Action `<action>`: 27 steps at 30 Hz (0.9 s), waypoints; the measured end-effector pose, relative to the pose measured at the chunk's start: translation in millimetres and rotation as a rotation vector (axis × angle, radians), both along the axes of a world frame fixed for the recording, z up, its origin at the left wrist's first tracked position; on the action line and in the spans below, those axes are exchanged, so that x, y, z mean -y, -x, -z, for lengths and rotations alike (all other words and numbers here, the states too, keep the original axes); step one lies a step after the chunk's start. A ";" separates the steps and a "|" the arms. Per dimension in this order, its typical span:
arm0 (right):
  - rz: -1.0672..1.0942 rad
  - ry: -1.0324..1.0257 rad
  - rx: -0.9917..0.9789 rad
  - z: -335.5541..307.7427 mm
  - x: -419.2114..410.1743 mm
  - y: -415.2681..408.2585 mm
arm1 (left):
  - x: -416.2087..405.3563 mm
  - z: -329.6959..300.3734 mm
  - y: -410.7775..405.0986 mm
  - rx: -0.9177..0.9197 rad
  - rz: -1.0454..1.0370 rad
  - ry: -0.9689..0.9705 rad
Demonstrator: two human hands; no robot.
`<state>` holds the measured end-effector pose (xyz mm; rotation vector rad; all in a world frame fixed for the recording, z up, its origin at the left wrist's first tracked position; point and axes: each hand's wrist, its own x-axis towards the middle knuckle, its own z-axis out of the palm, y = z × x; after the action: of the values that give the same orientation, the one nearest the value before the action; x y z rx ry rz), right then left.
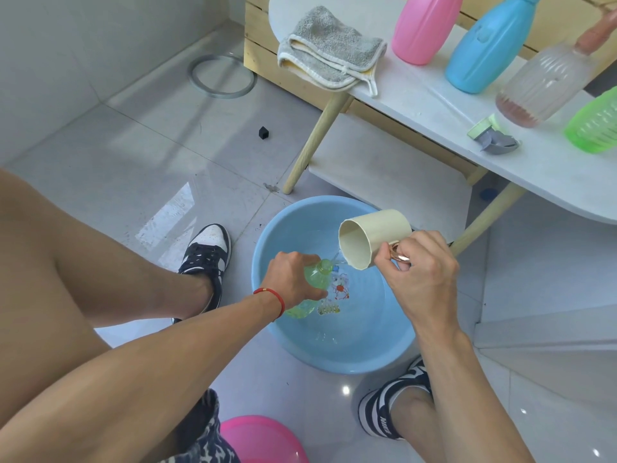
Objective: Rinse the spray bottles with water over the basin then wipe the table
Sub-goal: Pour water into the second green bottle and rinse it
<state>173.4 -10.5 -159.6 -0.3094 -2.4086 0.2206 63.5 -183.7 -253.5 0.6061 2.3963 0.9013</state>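
Observation:
Over the blue basin on the floor, my left hand grips a small green bottle with its cap off, neck pointing right. My right hand holds a cream mug by its copper handle, tipped so a thin stream of water runs onto the bottle's neck. On the white table stand a pink bottle, a blue bottle, a clear ribbed bottle and a green bottle. A loose spray head lies beside them. A folded grey cloth lies on the table's left end.
My two shoes flank the basin on wet grey tiles. A pink basin sits at the bottom edge. The table's wooden legs stand just behind the blue basin. A grey ring and a small black block lie on the floor.

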 end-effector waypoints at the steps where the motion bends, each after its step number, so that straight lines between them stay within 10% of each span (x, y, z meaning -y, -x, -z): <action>1: -0.003 -0.009 -0.006 -0.2 0.2 0.3 | 0.0 0.2 -0.1 -0.002 0.002 0.003; 27: -0.139 -0.192 -0.050 1.8 1.0 2.6 | -0.9 9.9 1.5 -0.010 0.021 0.031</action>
<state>170.8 -11.4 -161.3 -0.0483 -2.3812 0.0575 62.0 -182.8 -263.4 0.6247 2.4041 0.8525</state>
